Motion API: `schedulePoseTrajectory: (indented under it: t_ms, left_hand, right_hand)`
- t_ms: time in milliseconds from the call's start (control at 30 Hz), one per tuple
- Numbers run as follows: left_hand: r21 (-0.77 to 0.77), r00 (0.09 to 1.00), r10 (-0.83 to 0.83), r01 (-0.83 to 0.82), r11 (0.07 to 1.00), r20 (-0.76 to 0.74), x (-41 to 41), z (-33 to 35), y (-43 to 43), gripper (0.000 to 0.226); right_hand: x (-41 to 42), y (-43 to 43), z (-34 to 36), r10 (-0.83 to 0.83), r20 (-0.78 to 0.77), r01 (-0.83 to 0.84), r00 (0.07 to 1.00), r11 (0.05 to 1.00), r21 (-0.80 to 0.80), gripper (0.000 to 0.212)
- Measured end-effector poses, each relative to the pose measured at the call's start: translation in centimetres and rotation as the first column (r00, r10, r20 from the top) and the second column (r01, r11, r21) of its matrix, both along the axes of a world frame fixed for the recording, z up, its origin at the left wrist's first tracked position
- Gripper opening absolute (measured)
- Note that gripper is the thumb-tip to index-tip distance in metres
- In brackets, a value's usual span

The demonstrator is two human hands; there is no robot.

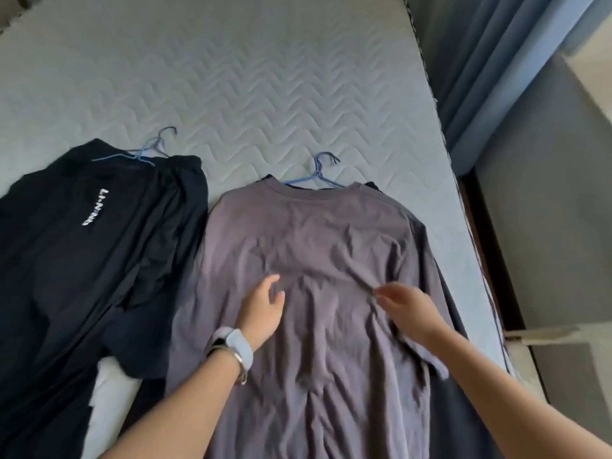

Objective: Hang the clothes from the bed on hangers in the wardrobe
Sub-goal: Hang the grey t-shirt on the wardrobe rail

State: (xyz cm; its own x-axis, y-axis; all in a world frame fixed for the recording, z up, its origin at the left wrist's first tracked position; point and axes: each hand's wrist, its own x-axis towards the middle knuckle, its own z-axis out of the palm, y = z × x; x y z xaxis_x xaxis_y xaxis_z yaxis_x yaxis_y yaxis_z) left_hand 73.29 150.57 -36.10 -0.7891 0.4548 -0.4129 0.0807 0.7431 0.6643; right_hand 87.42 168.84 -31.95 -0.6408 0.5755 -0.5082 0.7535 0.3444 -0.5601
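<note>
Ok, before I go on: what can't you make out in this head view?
- Blue hanger: only hook and shoulders show; grey T-shirt covers the rest.
- Dark garment beneath the T-shirt: mostly covered.
- Black clothes: cut by the left edge.
- Left hand, right hand: blurred, grip unclear.
- Wardrobe: out of frame.

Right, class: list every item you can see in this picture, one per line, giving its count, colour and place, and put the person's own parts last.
Mattress: one, pale grey quilted, fills most of the view.
T-shirt: one, grey-purple, spread flat at centre, over a dark garment.
Black clothes: a pile, white lettering, left of the T-shirt.
Hangers: two, blue wire, one at the T-shirt's collar, one atop the black clothes.
Curtain: one, blue, right of the bed.
Watch: one, pale strap, on the left wrist.
Left hand: open, over the T-shirt.
Right hand: open, over the T-shirt.
</note>
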Motion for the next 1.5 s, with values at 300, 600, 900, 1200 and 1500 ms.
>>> schedulePoseTrajectory:
  t_ms: [300, 600, 900, 1200, 1500]
  left_hand:
    - [-0.423, 0.868, -0.310, 0.132, 0.897, -0.387, -8.9, -12.3, 10.6, 0.072]
    - [-0.422, 0.806, -0.316, 0.091, 0.902, -0.501, -8.8, -14.8, 10.3, 0.061]
    - [-0.310, 0.878, -0.280, 0.162, 0.937, -0.388, -9.5, -12.8, 10.1, 0.068]
    - [0.672, 0.969, 0.180, -0.246, 0.699, 0.167, -3.0, 7.3, 1.9, 0.017]
    - [0.633, 0.922, 0.387, -0.316, 0.707, 0.028, 1.7, 27.7, -10.6, 0.017]
  right_hand:
    - [-17.4, 9.6, -7.1, 0.042, -0.220, 0.023, 0.975, 0.958, 0.285, 0.031]
    - [-27.1, 13.0, -11.4, 0.084, -0.058, -0.061, 0.995, 0.945, 0.322, 0.031]
    - [-21.0, 8.9, -3.9, 0.150, -0.327, -0.075, 0.933, 0.970, 0.232, 0.011]
    - [-12.5, -4.3, 8.0, -0.087, -0.458, -0.026, 0.885, 0.972, -0.235, 0.018]
    - [-4.9, -19.3, 25.8, 0.381, -0.499, -0.490, 0.778, 0.865, -0.104, 0.021]
